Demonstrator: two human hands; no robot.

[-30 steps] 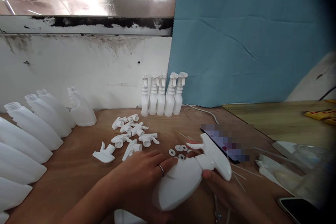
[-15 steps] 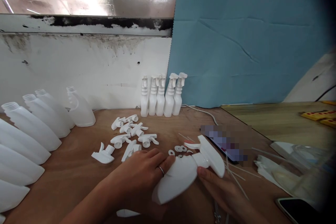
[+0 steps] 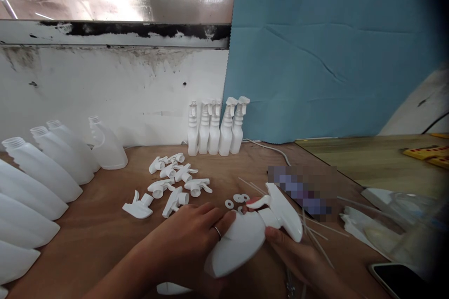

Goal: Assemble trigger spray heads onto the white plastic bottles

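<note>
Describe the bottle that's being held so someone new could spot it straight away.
On the brown table, near its front edge, the left hand and right hand hold a white spray bottle on its side. Unlike the open-necked bottles at left, it has a trigger head.

The white spray bottle (image 3: pixel 238 247) has shifted a little toward 12 o'clock and now lies slightly flatter. The right hand (image 3: pixel 294 254) has slid along under the trigger head (image 3: pixel 282 210), its fingertips now at the neck. The left hand (image 3: pixel 189 236) has moved slightly toward 12 o'clock.
</note>
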